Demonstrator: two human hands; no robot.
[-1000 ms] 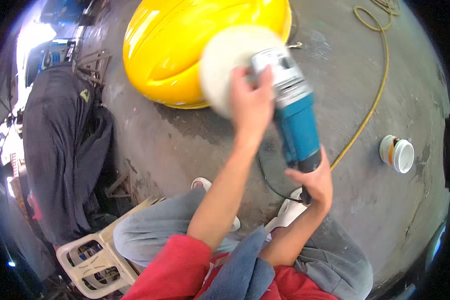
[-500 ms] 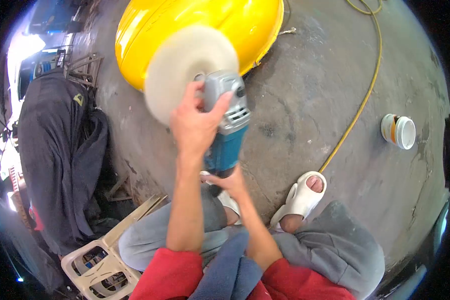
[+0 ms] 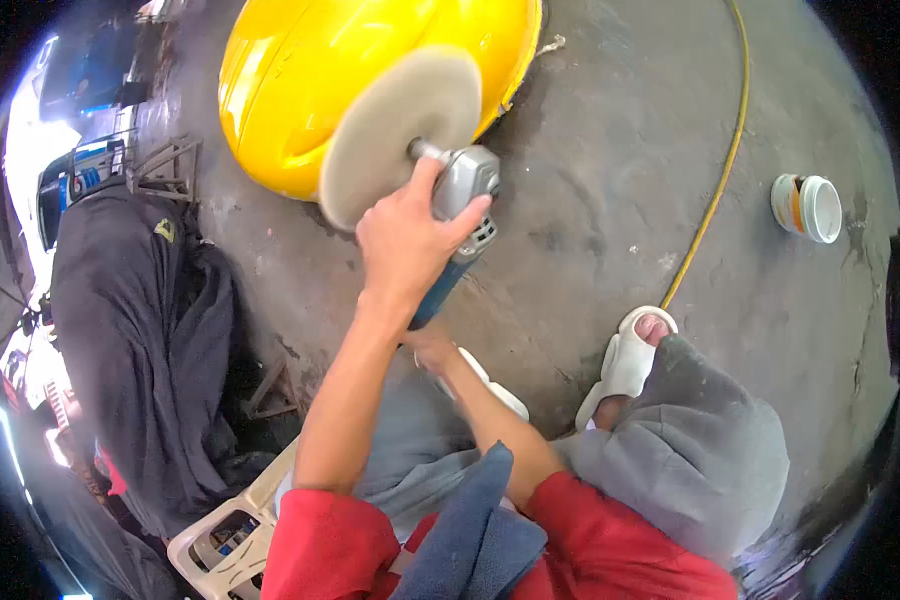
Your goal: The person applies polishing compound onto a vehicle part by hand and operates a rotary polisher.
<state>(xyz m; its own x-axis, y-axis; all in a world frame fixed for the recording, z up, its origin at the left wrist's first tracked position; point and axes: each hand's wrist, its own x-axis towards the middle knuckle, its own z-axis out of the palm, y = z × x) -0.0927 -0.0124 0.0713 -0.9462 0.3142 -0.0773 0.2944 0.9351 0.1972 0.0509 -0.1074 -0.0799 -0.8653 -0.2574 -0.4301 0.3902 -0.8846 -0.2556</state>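
A blue and grey power polisher [image 3: 468, 182] is in both my hands, with a large whitish polishing pad [image 3: 385, 150] on its spindle. The pad looks blurred and is tilted against the near side of a glossy yellow panel [image 3: 305, 90]. My left hand [image 3: 402, 235] is wrapped round the polisher's grey head, just behind the pad. Lower down, my right hand [image 3: 432, 345] is at the rear end of the blue body; its fingers are partly hidden by the tool and my left forearm.
A yellow hose [image 3: 728, 165] runs along the concrete floor to my foot. A white tub [image 3: 818, 210] lies at the right. Dark cloth [image 3: 135, 330] covers something at the left, near a beige plastic chair [image 3: 240, 535]. A small metal frame [image 3: 170, 170] stands behind.
The polisher's head has turned, so the pad now appears narrower and more edge-on, with its spindle showing. My right hand has moved down and left. The whole view has shifted slightly.
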